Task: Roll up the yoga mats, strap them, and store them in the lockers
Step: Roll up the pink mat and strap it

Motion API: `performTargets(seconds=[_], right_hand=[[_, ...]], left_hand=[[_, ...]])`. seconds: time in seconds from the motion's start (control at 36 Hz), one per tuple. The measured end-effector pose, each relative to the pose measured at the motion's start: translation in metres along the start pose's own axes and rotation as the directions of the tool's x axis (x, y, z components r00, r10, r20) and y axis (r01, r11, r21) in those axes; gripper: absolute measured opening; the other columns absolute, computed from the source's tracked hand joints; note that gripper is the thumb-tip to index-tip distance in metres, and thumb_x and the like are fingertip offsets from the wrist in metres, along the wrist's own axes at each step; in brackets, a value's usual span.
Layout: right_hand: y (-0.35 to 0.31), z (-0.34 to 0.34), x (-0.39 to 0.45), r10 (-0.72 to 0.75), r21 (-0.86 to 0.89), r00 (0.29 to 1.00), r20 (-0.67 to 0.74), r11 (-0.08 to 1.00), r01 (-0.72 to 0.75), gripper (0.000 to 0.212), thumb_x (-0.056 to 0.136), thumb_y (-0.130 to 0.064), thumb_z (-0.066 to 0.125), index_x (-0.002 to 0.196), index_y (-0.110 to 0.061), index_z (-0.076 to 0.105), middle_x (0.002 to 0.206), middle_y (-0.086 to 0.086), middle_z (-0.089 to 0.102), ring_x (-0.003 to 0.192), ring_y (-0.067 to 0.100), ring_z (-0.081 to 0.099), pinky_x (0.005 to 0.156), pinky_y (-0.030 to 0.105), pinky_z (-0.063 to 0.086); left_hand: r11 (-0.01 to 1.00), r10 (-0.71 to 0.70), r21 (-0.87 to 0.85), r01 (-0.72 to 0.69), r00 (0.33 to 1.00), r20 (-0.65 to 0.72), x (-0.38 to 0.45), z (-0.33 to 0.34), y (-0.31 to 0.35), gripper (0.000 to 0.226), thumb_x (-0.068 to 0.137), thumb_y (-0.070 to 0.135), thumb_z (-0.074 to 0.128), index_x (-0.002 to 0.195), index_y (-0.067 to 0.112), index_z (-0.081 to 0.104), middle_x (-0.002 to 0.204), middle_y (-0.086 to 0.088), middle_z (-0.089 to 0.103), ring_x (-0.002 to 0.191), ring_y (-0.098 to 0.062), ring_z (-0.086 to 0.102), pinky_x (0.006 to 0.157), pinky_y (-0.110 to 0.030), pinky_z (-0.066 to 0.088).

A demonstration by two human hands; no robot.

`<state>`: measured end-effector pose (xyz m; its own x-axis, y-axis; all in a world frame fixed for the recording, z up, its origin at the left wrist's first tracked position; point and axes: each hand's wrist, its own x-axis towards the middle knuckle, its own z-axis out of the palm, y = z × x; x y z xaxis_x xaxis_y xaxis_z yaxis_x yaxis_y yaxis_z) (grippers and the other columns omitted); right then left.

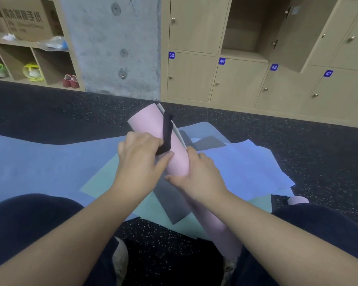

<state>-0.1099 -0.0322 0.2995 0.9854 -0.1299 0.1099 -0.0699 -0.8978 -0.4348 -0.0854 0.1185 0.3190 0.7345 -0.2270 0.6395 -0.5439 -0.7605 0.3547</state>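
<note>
A rolled pink yoga mat (153,124) lies tilted between my knees, its far end raised toward the lockers. A black strap (167,131) runs across its upper part. My left hand (141,155) pinches the lower end of the strap against the roll. My right hand (201,174) holds the roll from the right side, fingers curled round it. Flat mats lie underneath: a blue one (39,162), a teal one (112,182), a grey one (170,203) and a light blue one (246,162).
Wooden lockers (190,77) numbered 47 to 50 stand ahead; one upper locker (246,27) is open. A concrete pillar (112,44) and shoe cubbies (29,65) are at the left. Another pink roll's end (298,200) shows by my right knee. The floor (50,112) is dark speckled rubber.
</note>
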Motion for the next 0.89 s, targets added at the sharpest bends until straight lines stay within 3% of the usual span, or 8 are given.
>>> performTargets(seconds=[0.17,0.31,0.47,0.53,0.61,0.69,0.81,0.89], right_hand=[[-0.011,0.017,-0.008,-0.073,-0.174,0.997,0.017,0.982,0.075,0.086,0.075,-0.067,0.064,0.14,-0.023,0.029,0.119,0.003,0.048,0.113,0.026,0.044,0.079,0.037,0.034],[-0.014,0.028,-0.008,-0.082,-0.187,0.996,0.031,0.979,0.086,0.088,0.073,-0.07,0.065,0.139,-0.024,0.031,0.119,0.002,0.048,0.113,0.026,0.044,0.075,0.036,0.03],[-0.008,0.012,-0.002,-0.018,-0.042,0.999,0.042,0.999,0.02,0.069,0.076,-0.062,0.062,0.128,-0.023,0.041,0.11,0.002,0.05,0.108,0.027,0.045,0.083,0.037,0.041],[-0.005,0.005,0.001,0.004,0.033,0.999,0.053,0.999,-0.006,0.067,0.07,-0.07,0.055,0.117,-0.024,0.044,0.102,0.0,0.049,0.104,0.027,0.047,0.084,0.04,0.044],[0.0,-0.005,0.009,0.03,0.165,0.999,0.012,0.986,-0.032,0.074,0.055,-0.083,0.05,0.105,-0.028,0.047,0.098,-0.004,0.057,0.097,0.024,0.054,0.08,0.041,0.05],[0.002,-0.016,0.012,0.031,0.266,0.999,-0.019,0.964,-0.025,0.066,0.064,-0.07,0.069,0.111,-0.027,0.051,0.103,-0.009,0.064,0.097,0.017,0.06,0.079,0.04,0.053],[0.001,-0.019,0.007,0.04,0.31,0.999,-0.022,0.95,-0.031,0.055,0.072,-0.053,0.072,0.109,-0.025,0.042,0.102,-0.01,0.062,0.095,0.017,0.061,0.077,0.038,0.053],[-0.001,-0.015,0.006,0.025,0.349,0.999,-0.043,0.937,-0.009,0.052,0.074,-0.049,0.072,0.109,-0.027,0.039,0.103,-0.01,0.063,0.096,0.018,0.061,0.078,0.04,0.053]], left_hand=[[0.996,-0.062,0.07,0.061,0.998,0.007,0.004,0.003,-0.001,0.019,0.089,0.035,0.064,0.104,0.023,0.067,0.091,0.009,0.046,0.094,-0.016,0.027,0.073,-0.03,0.013],[0.991,-0.081,0.114,0.074,0.995,0.059,0.004,0.008,-0.005,0.017,0.092,0.039,0.059,0.092,0.029,0.072,0.092,0.01,0.051,0.091,-0.014,0.024,0.073,-0.031,0.01],[0.997,0.053,-0.059,-0.052,0.998,0.028,-0.003,0.018,0.0,0.032,0.084,0.049,0.051,0.079,0.025,0.073,0.08,0.014,0.056,0.088,-0.007,0.025,0.068,-0.028,0.008],[0.995,0.073,-0.077,-0.069,0.997,0.04,-0.005,0.019,0.0,0.041,0.083,0.055,0.042,0.074,0.025,0.069,0.076,0.013,0.057,0.088,-0.011,0.032,0.066,-0.029,0.009],[0.99,-0.048,-0.123,0.068,0.985,0.163,-0.004,0.017,-0.001,0.048,0.083,0.06,0.031,0.071,0.024,0.06,0.076,0.011,0.056,0.091,-0.015,0.037,0.072,-0.032,0.018],[0.969,-0.112,-0.191,0.158,0.966,0.231,-0.005,0.019,-0.006,0.03,0.086,0.052,0.036,0.077,0.033,0.057,0.086,0.015,0.051,0.1,-0.015,0.034,0.083,-0.033,0.027],[0.899,-0.119,-0.384,0.211,0.961,0.249,-0.01,0.022,-0.004,0.01,0.091,0.038,0.061,0.1,0.036,0.063,0.114,0.008,0.038,0.108,-0.006,0.038,0.095,-0.026,0.033],[0.781,-0.114,-0.574,0.245,0.96,0.255,-0.012,0.02,0.002,0.026,0.085,0.034,0.067,0.098,0.053,0.054,0.123,0.022,0.03,0.106,0.01,0.048,0.089,-0.02,0.043]])
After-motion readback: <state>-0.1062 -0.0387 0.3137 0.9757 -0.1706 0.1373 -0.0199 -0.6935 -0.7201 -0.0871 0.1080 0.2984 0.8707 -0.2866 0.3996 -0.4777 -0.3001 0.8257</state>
